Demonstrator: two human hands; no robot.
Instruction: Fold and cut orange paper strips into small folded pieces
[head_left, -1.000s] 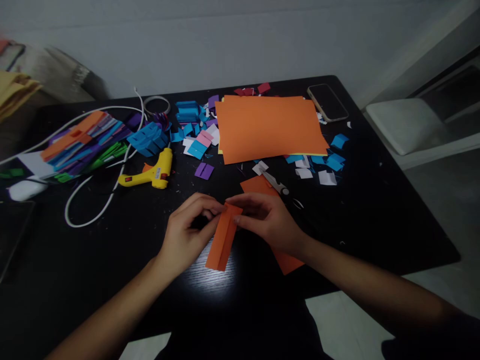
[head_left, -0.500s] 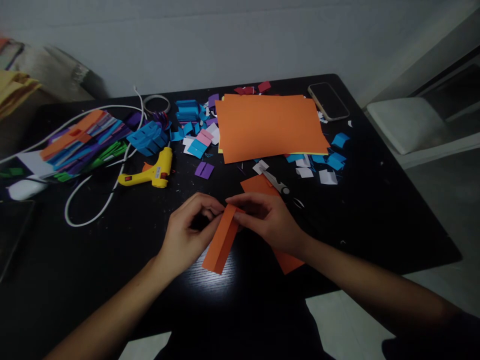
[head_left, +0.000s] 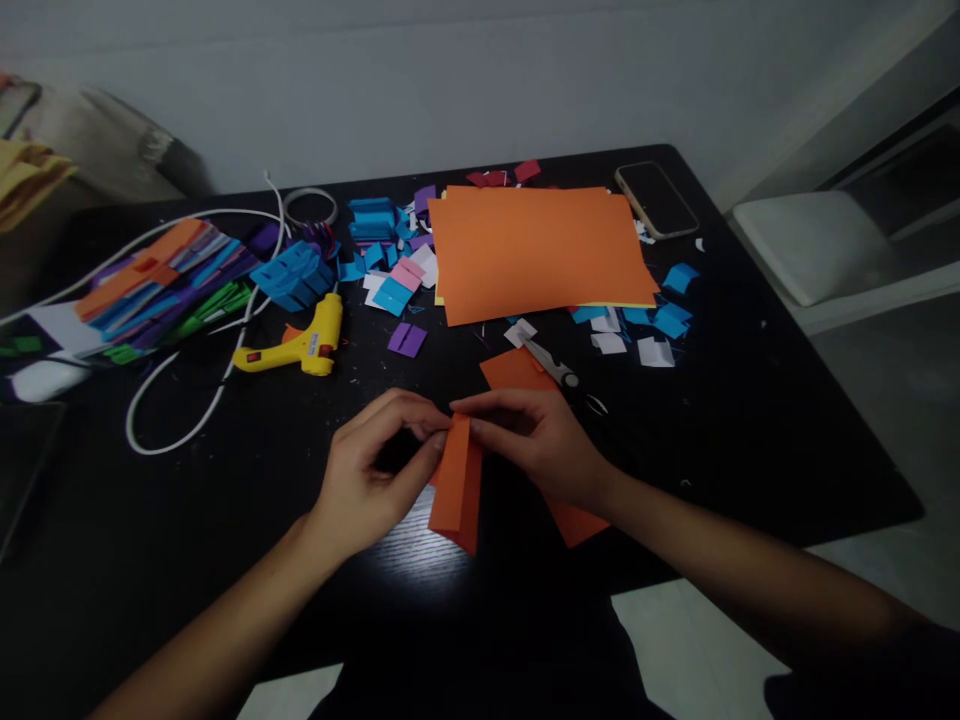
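Observation:
A folded strip of orange paper point(head_left: 455, 487) is held between both hands above the dark table. My left hand point(head_left: 379, 470) pinches its upper left edge between thumb and fingers. On the other side, my right hand point(head_left: 536, 440) grips the top end, thumb at the front and fingers behind. The strip hangs toward me with its lengthwise folds partly spread at the lower end. Under my right hand lies another orange paper piece point(head_left: 571, 520), partly covered by the hand. Just beyond it rest scissors point(head_left: 556, 366), their handles partly hidden in the dark.
A stack of orange sheets point(head_left: 540, 255) lies at the back, with cut paper scraps around it. At left are a yellow glue gun point(head_left: 300, 345), a white cable point(head_left: 150, 450) and a bundle of coloured folded strips point(head_left: 169, 280). A phone point(head_left: 657, 200) sits at the back right.
The strip has swung to the right at its lower end and now hangs more upright, its folds turned differently. Both hands keep hold of it in nearly the same place.

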